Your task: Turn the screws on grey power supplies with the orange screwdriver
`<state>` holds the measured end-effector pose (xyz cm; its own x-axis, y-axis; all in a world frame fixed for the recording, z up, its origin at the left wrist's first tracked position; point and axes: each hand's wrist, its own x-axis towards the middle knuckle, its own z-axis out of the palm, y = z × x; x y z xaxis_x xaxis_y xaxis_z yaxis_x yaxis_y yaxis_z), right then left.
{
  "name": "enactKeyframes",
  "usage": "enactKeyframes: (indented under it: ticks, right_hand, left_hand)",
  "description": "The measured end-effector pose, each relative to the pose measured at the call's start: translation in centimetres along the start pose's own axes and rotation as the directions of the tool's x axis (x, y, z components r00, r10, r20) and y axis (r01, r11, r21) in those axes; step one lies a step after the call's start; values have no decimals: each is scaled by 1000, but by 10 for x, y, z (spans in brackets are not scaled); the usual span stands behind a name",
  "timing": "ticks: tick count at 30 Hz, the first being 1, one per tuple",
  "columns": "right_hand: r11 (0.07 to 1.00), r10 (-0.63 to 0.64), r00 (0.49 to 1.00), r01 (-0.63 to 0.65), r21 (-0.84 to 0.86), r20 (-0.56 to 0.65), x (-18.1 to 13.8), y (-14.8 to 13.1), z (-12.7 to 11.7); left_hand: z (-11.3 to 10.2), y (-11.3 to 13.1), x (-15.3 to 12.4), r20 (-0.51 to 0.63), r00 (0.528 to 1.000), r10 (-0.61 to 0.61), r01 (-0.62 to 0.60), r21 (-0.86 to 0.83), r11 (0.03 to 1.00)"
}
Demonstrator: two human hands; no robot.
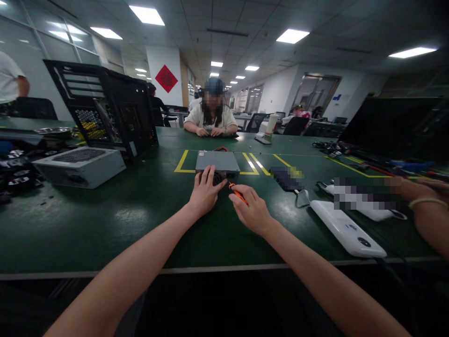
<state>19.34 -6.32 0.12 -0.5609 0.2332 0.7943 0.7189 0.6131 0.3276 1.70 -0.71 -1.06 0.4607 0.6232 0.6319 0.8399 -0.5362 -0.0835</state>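
Observation:
A grey computer power supply unit (219,161) lies on the green table in front of me, its fan and socket side facing me. My left hand (206,192) holds its near edge, with fingers reaching over the top and the thumb stretched along the front face. In my right hand (251,208), closed around the handle, is an orange and black screwdriver (238,194). Its tip points at the near face of the unit, close to my left thumb. Whether the tip touches a screw is too small to tell.
Left stand an open black computer case (129,117) and another power supply unit (80,164). White power banks (347,229) and a dark phone (286,179) lie right. A co-worker's hand (414,189) is at far right; another person (212,114) sits opposite.

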Motion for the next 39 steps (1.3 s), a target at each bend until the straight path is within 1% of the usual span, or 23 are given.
enactKeyframes:
  ticks: [4, 7, 11, 13, 16, 18, 21, 25, 27, 30, 35, 39]
  right_hand:
    - [1000, -20, 1000, 20, -11, 13, 1, -1, -1]
    - [999, -2, 1000, 1, -41, -4, 0, 0, 0]
    - [998, -10, 997, 14, 56, -73, -2, 1, 2]
    - [997, -6, 998, 10, 71, -62, -1, 2, 2]
    - [1000, 15, 1000, -15, -1, -17, 0, 2, 1]
    - [1000, 7, 1000, -8, -25, -30, 0, 3, 1]
    - [1000, 21, 998, -20, 21, -58, -1, 2, 1]
    - [999, 31, 999, -32, -15, -10, 0, 3, 0]
    - [999, 31, 999, -31, -13, -28, 0, 3, -1]
    - [997, 63, 996, -60, 41, -68, 1, 4, -2]
    - [996, 86, 996, -87, -33, -26, 1, 4, -3]
    - [997, 54, 998, -54, 52, 14, 1, 3, -4]
  left_hand:
    - [0, 0, 0, -5, 1000, 4, -4, 5, 1000]
    - [0, 1, 0, 3, 1000, 0, 0, 4, 1000]
    - [0, 1, 0, 7, 1000, -4, 4, 17, 1000]
    - [0, 1, 0, 10, 1000, -8, 7, 22, 1000]
    - [0, 0, 0, 14, 1000, -9, 9, 17, 1000]
    - [-1, 0, 0, 12, 1000, -6, 6, 15, 1000]
    - [-1, 0, 0, 4, 1000, 0, -1, 20, 1000]
    - [-2, 1, 1, 2, 1000, -1, 1, 24, 1000]
    - [-2, 2, 1, 7, 1000, -1, 0, 28, 1000]
    - [-3, 1, 1, 12, 1000, 0, 0, 42, 999]
    - [-2, -3, 1, 4, 1000, 9, -9, 70, 997]
    - [-2, -5, 3, -4, 1000, 26, -25, 82, 996]
